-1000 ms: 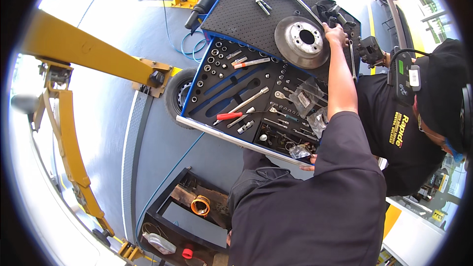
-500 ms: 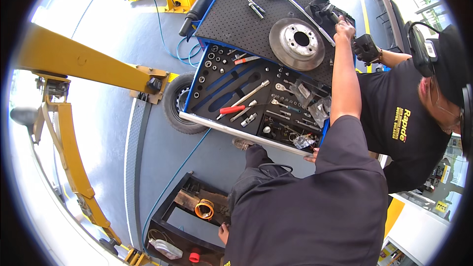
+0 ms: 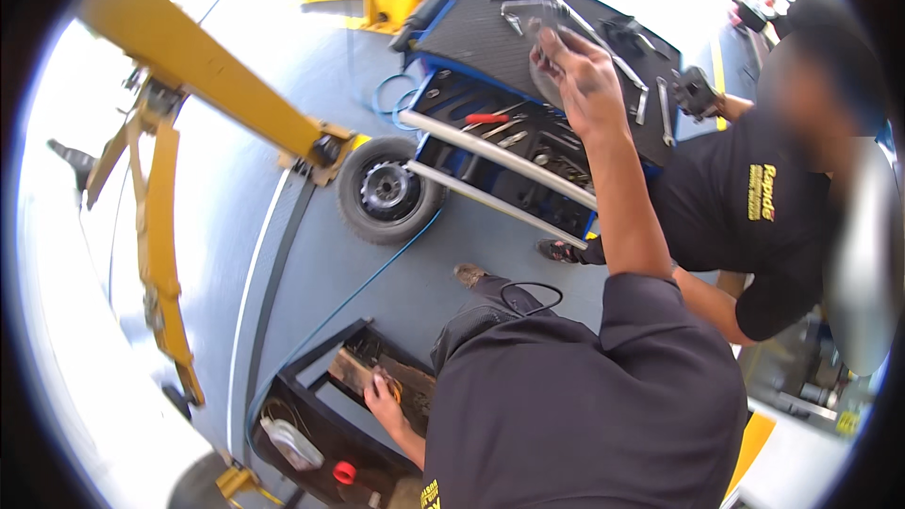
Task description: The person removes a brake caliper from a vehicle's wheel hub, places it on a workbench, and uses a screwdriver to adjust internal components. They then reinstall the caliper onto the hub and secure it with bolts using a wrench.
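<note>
My right hand (image 3: 586, 80) is raised over the tool cabinet (image 3: 471, 24), its fingers curled and pinched. A blurred grey piece shows at the fingertips, too smeared to name. Behind this hand a brake disc (image 3: 542, 80) lies on the perforated black top, mostly hidden. Low on the left, my left hand (image 3: 385, 405) reaches into a dark low cart (image 3: 311, 358), beside a wood block (image 3: 351, 369) and an orange coil (image 3: 396, 390). Its fingers are bent, but their grip is unclear. A long-handled metal bar (image 3: 603, 42) lies across the cabinet top.
Two cabinet drawers stand out, an upper drawer (image 3: 500, 158) with a red-handled tool (image 3: 485, 119) and a lower drawer (image 3: 490, 200). A co-worker's gloved hand (image 3: 698, 94) is near a wrench (image 3: 665, 111). A wheel (image 3: 388, 188), yellow lift arm (image 3: 217, 66) and blue hose (image 3: 358, 287) lie left.
My right hand has come back leftward from the cabinet's far right. My left hand has reached farther into the low cart. The upper drawer sits farther in, and a lower drawer now shows.
</note>
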`<state>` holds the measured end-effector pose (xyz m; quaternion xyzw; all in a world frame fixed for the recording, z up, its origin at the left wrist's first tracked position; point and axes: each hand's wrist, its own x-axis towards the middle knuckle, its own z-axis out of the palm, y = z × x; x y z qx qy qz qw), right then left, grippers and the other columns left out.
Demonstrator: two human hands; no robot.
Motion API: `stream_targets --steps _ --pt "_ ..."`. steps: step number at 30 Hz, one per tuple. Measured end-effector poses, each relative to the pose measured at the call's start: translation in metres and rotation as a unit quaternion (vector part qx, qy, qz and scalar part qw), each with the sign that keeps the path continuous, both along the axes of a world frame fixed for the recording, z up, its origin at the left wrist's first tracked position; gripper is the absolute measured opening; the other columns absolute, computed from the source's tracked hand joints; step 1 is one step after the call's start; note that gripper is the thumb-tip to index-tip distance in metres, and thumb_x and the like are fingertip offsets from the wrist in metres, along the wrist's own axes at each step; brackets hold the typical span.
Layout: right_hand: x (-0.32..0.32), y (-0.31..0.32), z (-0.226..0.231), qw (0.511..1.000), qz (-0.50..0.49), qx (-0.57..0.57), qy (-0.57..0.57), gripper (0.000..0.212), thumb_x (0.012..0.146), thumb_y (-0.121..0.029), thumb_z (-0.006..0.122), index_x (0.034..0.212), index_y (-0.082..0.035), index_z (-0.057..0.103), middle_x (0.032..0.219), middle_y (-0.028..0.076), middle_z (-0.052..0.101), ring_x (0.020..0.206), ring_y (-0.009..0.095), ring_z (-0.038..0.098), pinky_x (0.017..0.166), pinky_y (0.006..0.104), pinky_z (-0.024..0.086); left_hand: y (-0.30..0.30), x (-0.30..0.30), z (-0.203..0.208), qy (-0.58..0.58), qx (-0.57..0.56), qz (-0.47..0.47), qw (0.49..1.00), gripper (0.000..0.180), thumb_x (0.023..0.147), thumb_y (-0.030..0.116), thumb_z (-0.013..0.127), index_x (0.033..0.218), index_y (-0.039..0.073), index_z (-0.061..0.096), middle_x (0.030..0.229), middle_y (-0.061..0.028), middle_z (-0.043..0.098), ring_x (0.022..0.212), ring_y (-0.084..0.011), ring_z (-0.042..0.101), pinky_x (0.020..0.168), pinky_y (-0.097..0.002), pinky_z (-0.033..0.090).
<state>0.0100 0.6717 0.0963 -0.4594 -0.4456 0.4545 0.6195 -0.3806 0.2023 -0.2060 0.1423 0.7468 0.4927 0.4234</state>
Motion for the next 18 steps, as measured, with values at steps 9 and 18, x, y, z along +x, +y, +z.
stream_targets --steps 9,18 --pt "-0.154 -0.203 0.001 0.826 0.559 -0.015 -0.069 0.046 0.095 -0.034 0.082 0.117 0.006 0.076 0.111 0.009 0.071 0.101 0.015 0.062 0.086 0.0316 0.046 0.015 0.003 0.206 -0.001 0.293 0.059 0.954 0.054 0.115 0.043 0.055 0.145 0.000 0.063 0.125 -0.0120 0.074 0.108 -0.0167 0.070 0.097 -0.0327 0.054" --pt "-0.246 -0.303 0.022 0.540 0.829 0.080 -0.120 0.066 0.083 -0.048 0.088 0.108 0.012 0.078 0.113 0.026 0.065 0.097 0.030 0.067 0.086 0.0384 0.051 -0.136 0.069 0.239 0.041 0.338 0.260 0.904 0.041 0.106 0.038 0.073 0.122 0.000 0.068 0.103 -0.0078 0.075 0.093 -0.0118 0.068 0.083 -0.0295 0.056"
